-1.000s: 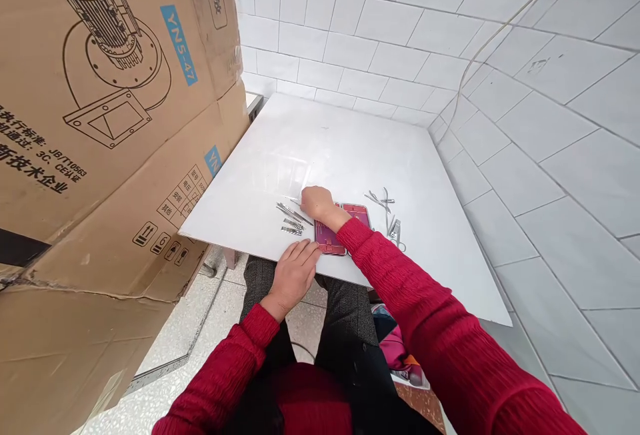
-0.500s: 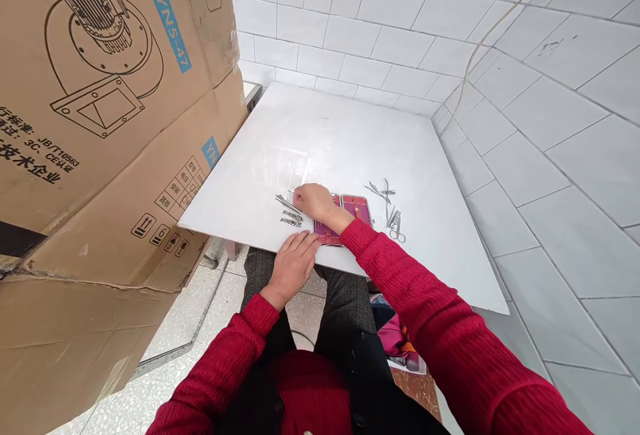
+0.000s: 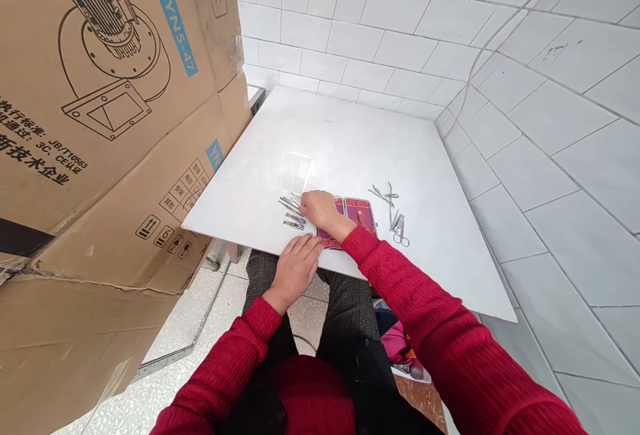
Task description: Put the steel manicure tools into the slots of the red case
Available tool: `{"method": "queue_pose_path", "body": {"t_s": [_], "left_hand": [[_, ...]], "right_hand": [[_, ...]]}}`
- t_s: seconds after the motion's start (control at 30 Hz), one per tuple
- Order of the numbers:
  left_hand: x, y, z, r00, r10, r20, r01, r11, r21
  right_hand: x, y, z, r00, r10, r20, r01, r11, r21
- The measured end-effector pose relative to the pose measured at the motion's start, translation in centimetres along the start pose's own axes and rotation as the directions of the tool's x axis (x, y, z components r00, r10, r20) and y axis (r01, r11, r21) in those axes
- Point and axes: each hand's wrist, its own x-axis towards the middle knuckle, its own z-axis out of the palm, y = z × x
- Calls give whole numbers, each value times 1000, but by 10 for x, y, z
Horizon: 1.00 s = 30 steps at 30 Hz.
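Note:
A red and purple manicure case lies unfolded near the front edge of a white table. My left hand rests with its fingers stretched out at the case's lower left corner. Over the left half of the case, my right hand is closed, its fingertips turned away and whatever they pinch hidden. Beside its knuckles lie several thin metal manicure tools. To the right of the case are cuticle nippers, a nail clipper and small scissors.
The white tabletop reaches back to a tiled wall. A tall cardboard box stands against the left side. Below the table's front edge, a container of colourful cloth sits by my right leg.
The view has shifted slightly, so everything sits a little lower and to the right. My closed right hand stays by the thin tools and the left hand remains at the case corner.

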Motion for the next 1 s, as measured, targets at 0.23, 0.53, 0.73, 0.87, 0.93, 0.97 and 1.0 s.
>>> {"method": "queue_pose_path", "body": {"t_s": [0.23,0.53,0.73,0.87,0.93,0.97,1.0], "left_hand": [[-1,0,1,1000,-3,-6,3,1000,-4],[0,1,-1,1000,0,-4,0,1000,-6],[0,1,-2,1000,-3,9,4,1000,-13],[0,1,-2,1000,-5,-3,5,1000,-7],[0,1,-2,1000,-11,-1,11,1000,-8],[-1,1,-2,1000,-12,0,12,1000,-8],[-1,1,-2,1000,-12,1,12,1000,-7]], "right_hand": [[0,1,0,1000,17,22,-17,1000,-1],[4,3,-4,997,74,10,-74,997,11],[0,6,0,997,69,-25,-68,997,35],[-10,2,3,995,25,-92,-16,995,95],[-13,-2,1,996,-30,-86,39,993,111],[-13,-5,-1,995,-57,-80,65,992,110],[-12,-8,-4,994,-77,-73,84,991,102]]}}
